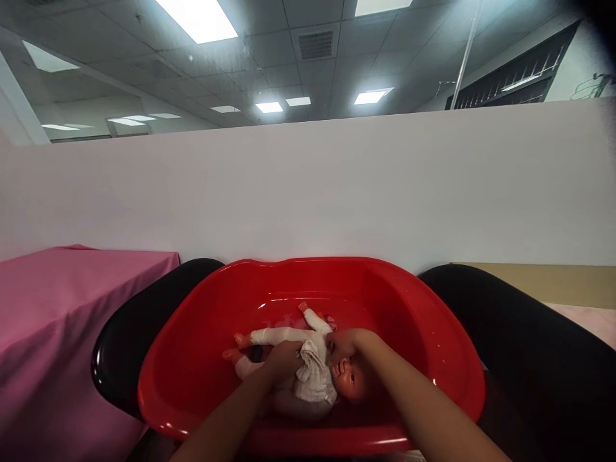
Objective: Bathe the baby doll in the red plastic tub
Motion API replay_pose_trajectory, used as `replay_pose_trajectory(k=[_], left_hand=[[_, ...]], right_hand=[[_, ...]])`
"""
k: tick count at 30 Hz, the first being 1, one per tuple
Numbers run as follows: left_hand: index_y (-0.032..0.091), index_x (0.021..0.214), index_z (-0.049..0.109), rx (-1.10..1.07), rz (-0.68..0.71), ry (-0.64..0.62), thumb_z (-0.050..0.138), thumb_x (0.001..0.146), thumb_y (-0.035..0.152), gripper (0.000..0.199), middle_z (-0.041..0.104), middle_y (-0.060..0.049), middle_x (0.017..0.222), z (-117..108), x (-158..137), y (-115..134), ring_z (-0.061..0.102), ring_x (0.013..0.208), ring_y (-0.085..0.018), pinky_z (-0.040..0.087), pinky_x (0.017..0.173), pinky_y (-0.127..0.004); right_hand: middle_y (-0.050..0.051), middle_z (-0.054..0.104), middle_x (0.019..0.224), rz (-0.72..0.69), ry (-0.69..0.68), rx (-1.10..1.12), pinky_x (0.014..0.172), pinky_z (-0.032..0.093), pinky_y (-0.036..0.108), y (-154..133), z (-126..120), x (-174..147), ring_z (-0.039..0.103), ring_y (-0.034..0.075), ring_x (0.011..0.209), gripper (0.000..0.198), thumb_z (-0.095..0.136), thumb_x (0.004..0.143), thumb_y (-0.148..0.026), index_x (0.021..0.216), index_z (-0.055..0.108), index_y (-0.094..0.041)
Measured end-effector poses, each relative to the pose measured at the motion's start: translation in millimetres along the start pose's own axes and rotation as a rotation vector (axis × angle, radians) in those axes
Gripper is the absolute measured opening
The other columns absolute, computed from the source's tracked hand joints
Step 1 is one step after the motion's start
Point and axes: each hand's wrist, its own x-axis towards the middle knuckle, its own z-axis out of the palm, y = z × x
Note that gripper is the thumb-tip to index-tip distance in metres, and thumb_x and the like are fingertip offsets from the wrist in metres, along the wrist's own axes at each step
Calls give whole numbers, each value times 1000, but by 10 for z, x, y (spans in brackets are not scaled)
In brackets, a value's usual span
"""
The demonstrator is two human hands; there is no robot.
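A baby doll [289, 335] in white clothing lies on its back in a red baby bathtub [185, 359], its head to the right and its bare feet to the left. A crumpled white cloth [314, 378] covers part of its trunk; I cannot tell whether it is a separate cloth or part of the garment. My left hand [285, 360] is closed on the cloth's edge near the doll's waist. My right hand [344, 345] is at the doll's neck and upper chest, fingers curled; what they grip is hidden. One doll arm [312, 317] sticks up toward the far side.
Water with reflections shows in the tub. Black rounded supports [129, 340] flank it on both sides. A pink-covered table [58, 321] stands at the left. Behind the tub rises a white partition [298, 192]. At the right lies a beige board [553, 282].
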Motion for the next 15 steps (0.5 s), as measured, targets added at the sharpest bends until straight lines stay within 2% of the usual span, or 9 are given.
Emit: replay_pose_trajectory(k=[5, 10, 15], left_hand=[[23, 95, 79, -57, 15, -125, 59, 86, 40, 28, 80, -6, 99, 1, -62, 87, 68, 93, -27, 50, 82, -37], [23, 88, 80, 30, 73, -225, 63, 81, 36, 22, 77, -7, 89, -36, -121, 167, 67, 86, -28, 49, 82, -40], [24, 78, 77, 43, 40, -263, 69, 78, 40, 18, 71, -4, 76, -71, -156, 148, 64, 72, -25, 48, 77, -41]], right_hand=[[-1, 67, 88, 11, 4, -7, 69, 43, 26, 6, -14, -2, 61, 17, 83, 43, 81, 69, -23, 109, 70, -17], [1, 68, 93, 36, -2, -19, 70, 44, 27, -8, -19, -26, 62, 17, 83, 45, 81, 71, -26, 113, 70, -17], [0, 69, 91, 26, 4, 7, 71, 43, 26, -5, -15, -25, 63, 17, 84, 44, 83, 70, -26, 111, 70, -17]])
